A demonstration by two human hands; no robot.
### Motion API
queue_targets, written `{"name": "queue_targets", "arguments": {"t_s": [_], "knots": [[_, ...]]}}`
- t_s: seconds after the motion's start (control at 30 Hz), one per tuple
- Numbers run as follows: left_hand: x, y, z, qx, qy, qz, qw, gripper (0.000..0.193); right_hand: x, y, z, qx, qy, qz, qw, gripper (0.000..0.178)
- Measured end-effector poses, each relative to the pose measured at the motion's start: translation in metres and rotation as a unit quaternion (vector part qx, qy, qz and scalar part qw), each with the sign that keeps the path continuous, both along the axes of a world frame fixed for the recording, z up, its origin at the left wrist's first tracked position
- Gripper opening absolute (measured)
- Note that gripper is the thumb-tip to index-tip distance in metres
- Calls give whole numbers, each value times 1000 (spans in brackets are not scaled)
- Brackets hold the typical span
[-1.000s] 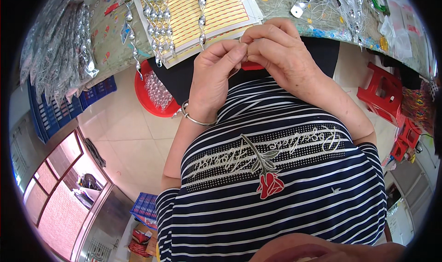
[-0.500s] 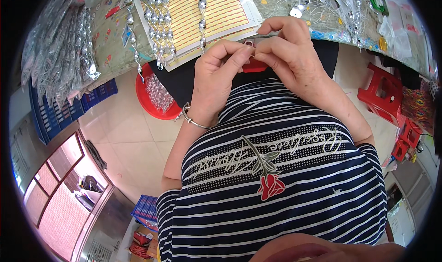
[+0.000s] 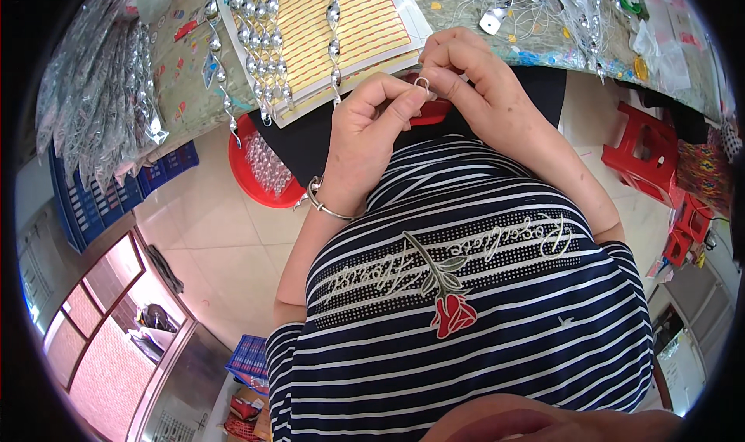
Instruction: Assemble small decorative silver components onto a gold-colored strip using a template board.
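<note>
In front of my chest, at the table's near edge, both hands meet with bent fingers. My left hand [image 3: 363,131] pinches a small pale loop [image 3: 422,81] between thumb and forefinger. My right hand [image 3: 483,85] is closed just beside it, fingertips close to the loop; what it grips is too small or hidden to make out. Beyond the hands lies a board [image 3: 372,23] with a yellow, red-lined face. A silvery twisted strand [image 3: 334,48] hangs down across it, and several more twisted strands [image 3: 262,42] lie on its left part.
Clear-wrapped silvery strands [image 3: 101,93] overhang the table's left end. Below sits a red basin [image 3: 242,166] of shiny beads [image 3: 268,166], near a blue crate [image 3: 74,201]. Clear threads [image 3: 458,19] and silvery pieces lie at the right; a red stool [image 3: 640,159] stands on the floor.
The pale loop now shows more plainly above my left fingertips. My right hand has shifted slightly left, its fingers drawn closer together. The whole view has shifted a little.
</note>
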State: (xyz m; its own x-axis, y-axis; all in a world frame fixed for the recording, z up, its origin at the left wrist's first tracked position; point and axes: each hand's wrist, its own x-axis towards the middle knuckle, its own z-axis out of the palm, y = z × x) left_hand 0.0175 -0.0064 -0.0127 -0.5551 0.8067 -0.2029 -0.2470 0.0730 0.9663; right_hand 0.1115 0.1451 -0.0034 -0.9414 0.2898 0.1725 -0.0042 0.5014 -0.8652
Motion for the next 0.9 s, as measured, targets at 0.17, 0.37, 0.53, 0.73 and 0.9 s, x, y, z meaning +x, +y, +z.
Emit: {"name": "queue_targets", "arguments": {"t_s": [0.17, 0.37, 0.53, 0.73, 0.9], "knots": [[-3, -1, -2, 11, -72, 15, 997, 11, -7, 0, 3, -78, -21, 24, 996, 9], [-2, 0, 1, 1, -110, 47, 993, 12, -10, -3, 2, -122, -8, 16, 992, 8], [-4, -1, 0, 5, -127, 48, 991, 9, -12, -4, -2, -125, -6, 13, 992, 9], [-5, -4, 2, 9, -106, 60, 993, 7, -13, 0, 2, -141, 8, -13, 990, 10], [-3, -3, 2, 35, -74, 98, 992, 5, -5, -2, 14, -38, 28, -2, 999, 10]]}}
